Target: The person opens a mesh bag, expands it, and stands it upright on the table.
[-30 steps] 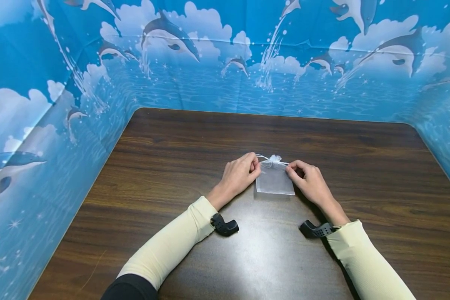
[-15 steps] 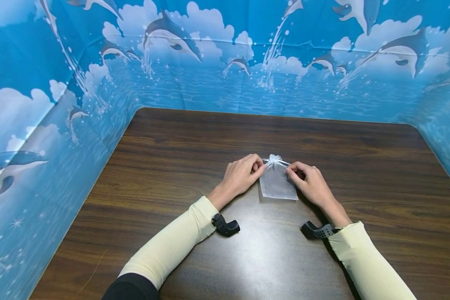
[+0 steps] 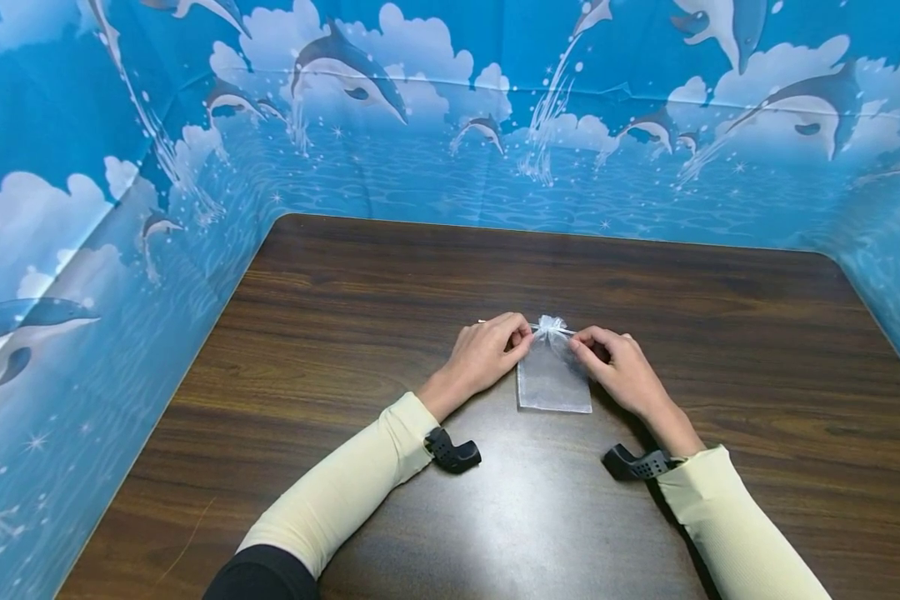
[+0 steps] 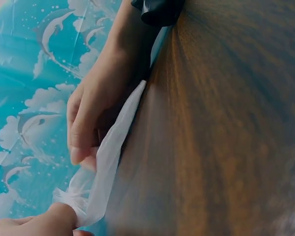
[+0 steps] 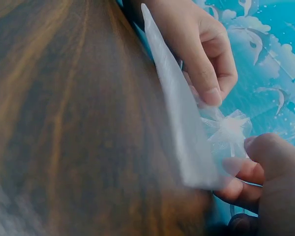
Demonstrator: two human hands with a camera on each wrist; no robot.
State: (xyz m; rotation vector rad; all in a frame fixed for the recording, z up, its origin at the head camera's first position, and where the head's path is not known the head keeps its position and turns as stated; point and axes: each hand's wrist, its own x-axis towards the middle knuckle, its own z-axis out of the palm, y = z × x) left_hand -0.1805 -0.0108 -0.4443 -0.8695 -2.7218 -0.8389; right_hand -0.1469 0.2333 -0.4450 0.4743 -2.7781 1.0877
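Note:
A small white sheer drawstring pouch point(image 3: 555, 383) lies at the middle of the table, its gathered neck point(image 3: 551, 325) bunched into a ruffle away from the person. My left hand point(image 3: 486, 354) pinches the drawstring on the left side of the neck; a short end of cord pokes out past the fingers. On the other side my right hand point(image 3: 618, 362) pinches the cord between thumb and forefinger. In the right wrist view the ruffle point(image 5: 231, 128) sits between both hands. The left wrist view shows the pouch point(image 4: 115, 147) edge-on, close over the wood.
The dark wood-grain table point(image 3: 390, 275) has rounded far corners. A blue dolphin-print cloth point(image 3: 420, 158) hangs along its back and sides. Black camera mounts point(image 3: 453, 454) are strapped at both wrists, over cream sleeves point(image 3: 345, 483).
The pouch's lower edge has shifted toward the person and its neck looks more tightly gathered. My left hand has moved slightly right and nearer; the right hand has hardly moved.

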